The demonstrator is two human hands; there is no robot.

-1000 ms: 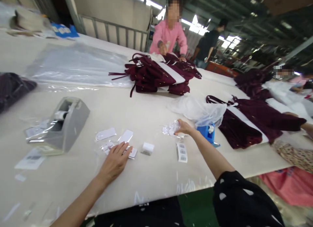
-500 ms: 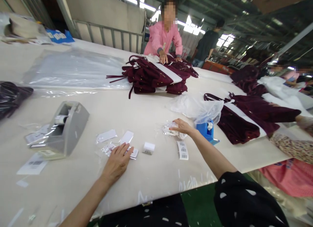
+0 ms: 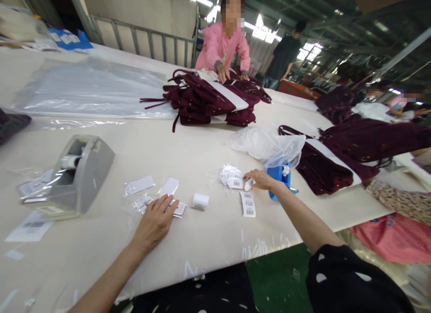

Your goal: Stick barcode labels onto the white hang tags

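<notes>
My left hand lies flat with fingers stretched over a stack of white tags in clear plastic. Two blank white tags, one of them a long tag, lie just beyond it. My right hand is closed, its fingertips on a small whitish piece whose kind I cannot make out. Left of those fingers sits a pile of small white barcode tags. A strip of barcode stickers lies just below my right hand. Between my hands stands a small roll of labels.
A grey tape dispenser stands at left, a blue tape dispenser beside my right wrist. Crumpled clear plastic lies behind it. Maroon garments are under a co-worker's hands across the table; more maroon garments lie right. Clear bags lie back left.
My right hand has moved right, off the barcode tag pile, which now shows, and its fingers have closed on a small piece. My left hand stays on the tags. The view has shifted slightly.
</notes>
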